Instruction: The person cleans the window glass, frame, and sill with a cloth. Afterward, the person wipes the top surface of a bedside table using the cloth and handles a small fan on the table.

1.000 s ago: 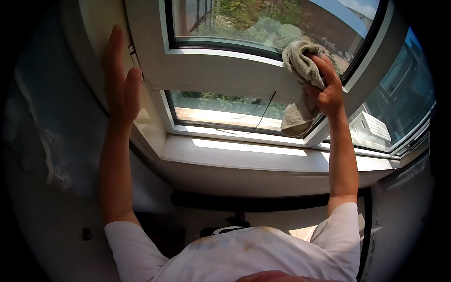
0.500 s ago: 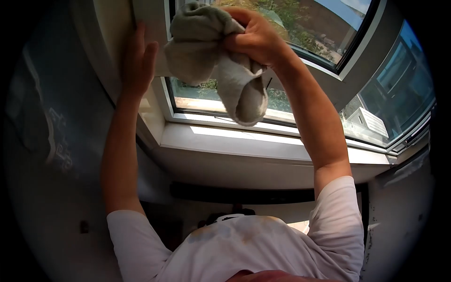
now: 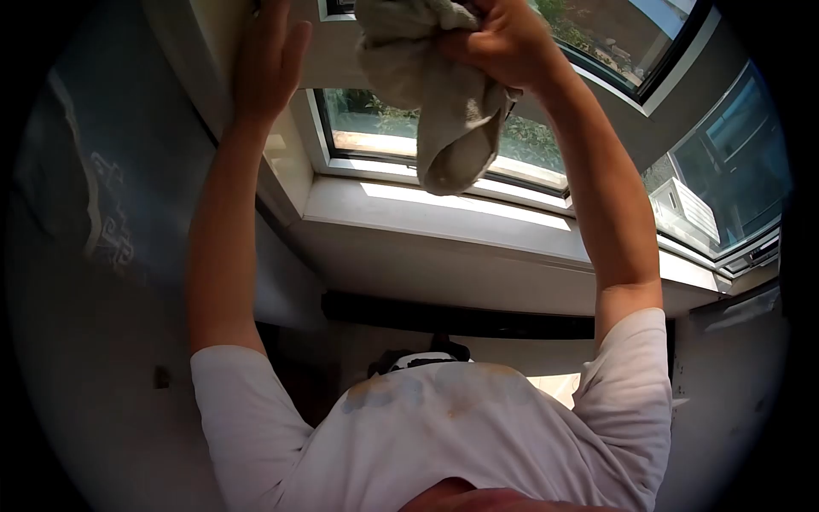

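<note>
A crumpled grey-white cloth [image 3: 461,128] hangs from my right hand [image 3: 508,47], whose fingers are closed round its upper part. The cloth's lower end dangles in a loose fold in front of the lower window pane [image 3: 367,119]. My left hand [image 3: 269,68] is raised at the upper left, flat against the side of the window frame [image 3: 294,166], fingers stretched and thumb apart. Its fingertips run up to the top edge of the view. Part of the cloth is also cut off at the top.
Below the panes runs a white window sill [image 3: 426,218] with sunlight on it. An upper window sash [image 3: 640,94] stands at the right, and a white outdoor unit [image 3: 687,213] shows through the glass. A dark patterned panel [image 3: 111,213] rises on the left.
The window and sill sit higher in view and slightly to the right. My right hand and the cloth have shifted up and right in the picture; my left hand stays at the frame.
</note>
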